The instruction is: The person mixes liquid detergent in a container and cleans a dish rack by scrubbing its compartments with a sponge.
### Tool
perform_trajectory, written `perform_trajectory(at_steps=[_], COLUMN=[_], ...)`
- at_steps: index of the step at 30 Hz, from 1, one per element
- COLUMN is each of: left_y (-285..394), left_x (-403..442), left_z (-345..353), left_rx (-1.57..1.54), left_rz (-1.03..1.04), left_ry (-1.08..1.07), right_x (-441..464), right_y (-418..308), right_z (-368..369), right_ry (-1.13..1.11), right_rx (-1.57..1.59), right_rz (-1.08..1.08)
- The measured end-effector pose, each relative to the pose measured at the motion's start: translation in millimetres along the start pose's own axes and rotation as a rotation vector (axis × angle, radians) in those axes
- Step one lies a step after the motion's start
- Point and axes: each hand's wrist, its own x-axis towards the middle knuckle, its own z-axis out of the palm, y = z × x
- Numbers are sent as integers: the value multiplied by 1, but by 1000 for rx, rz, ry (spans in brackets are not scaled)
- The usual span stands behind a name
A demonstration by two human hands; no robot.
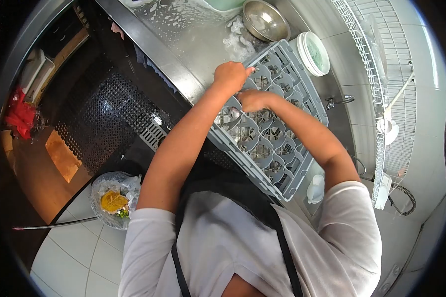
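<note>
A grey plastic glass rack (277,172) with wavy dividers lies tilted across the sink counter in front of me. My left hand (230,78) is closed over its far left rim, thumb on the inner side and the other fingers mostly hidden. Close beside it, my right hand (255,100) reaches down at a compartment with its fingers curled. Whatever those fingertips may hold is hidden. Something clear and shiny, perhaps a glass (229,115), shows in a compartment just below the right hand.
Beyond the rack are a soapy steel sink surface (193,37), a metal bowl (266,21) and a white bucket (313,53). A tap (339,101) and wire shelf (399,44) are at right. A lined waste bin (115,200) stands lower left, near a perforated black mat (114,111).
</note>
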Motion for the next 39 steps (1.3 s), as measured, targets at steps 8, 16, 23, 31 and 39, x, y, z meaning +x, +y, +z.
perform_trajectory(at_steps=[8,16,23,31,39], left_y=[2,1,4,2,4], left_x=[0,4,7,9,12], left_z=[-2,-5,-10,-6,-7], left_rx=[6,-90,-73,-52,26], left_rz=[-23,-119,-144,-143,-92], left_ry=[-8,-123,-185,-187,-179], right_x=[-18,-11,-20,19,55], right_y=[-5,-22,-1,-18,14], right_z=[-33,27,21,10,24], right_ry=[107,877,413,386,385], right_rx=[-4,178,133,-238,207], right_rz=[-173,171,-71,16,-94])
